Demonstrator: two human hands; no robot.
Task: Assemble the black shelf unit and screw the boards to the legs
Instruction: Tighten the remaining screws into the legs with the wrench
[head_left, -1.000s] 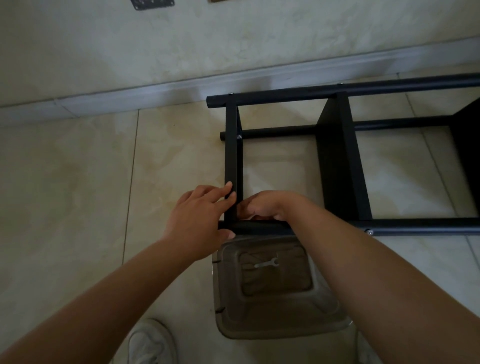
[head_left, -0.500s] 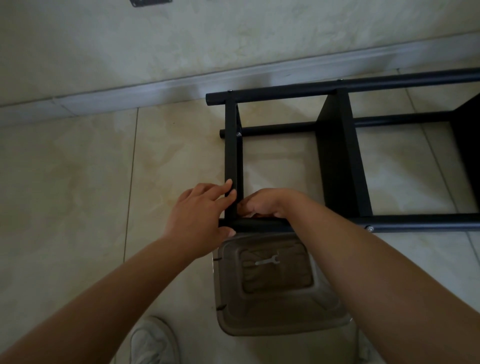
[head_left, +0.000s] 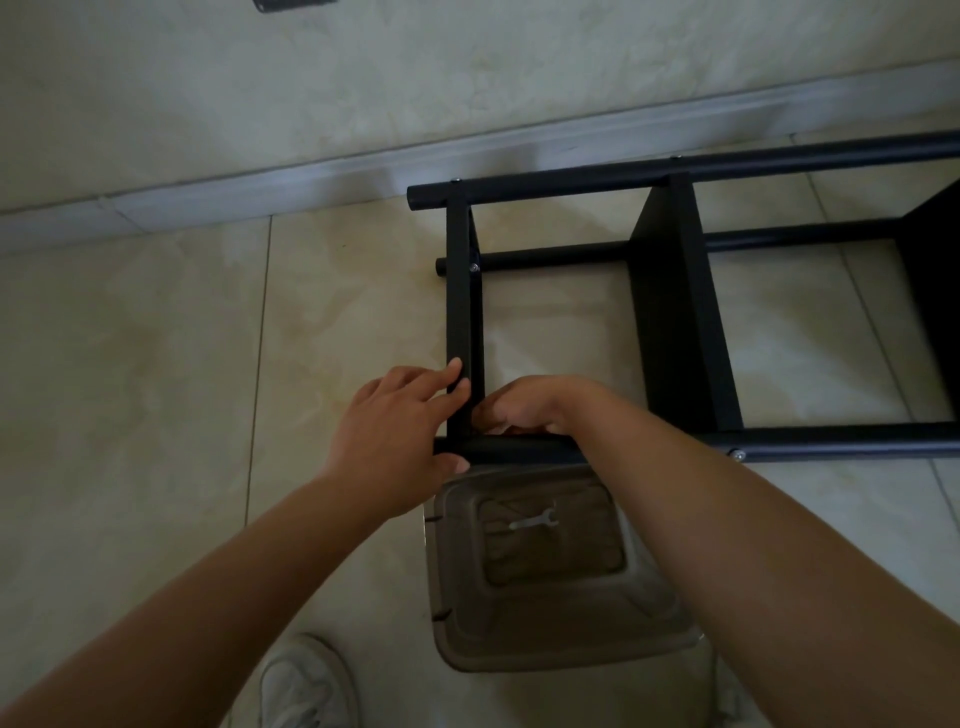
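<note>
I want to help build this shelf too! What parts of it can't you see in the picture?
Head view only:
- What the right hand holds, if anything: its curled fingers and the end board hide it.
- The joint of the end board and the near leg: both hands cover it.
- The shelf unit's right end: cut off by the picture's edge.
- Part of the left hand's thumb, behind the near leg.
- Screw heads: too small to tell whether tight.

You are in a home room: glossy beige floor tiles (head_left: 156, 364), pale baseboard (head_left: 311, 176), plastered wall (head_left: 467, 62)
</note>
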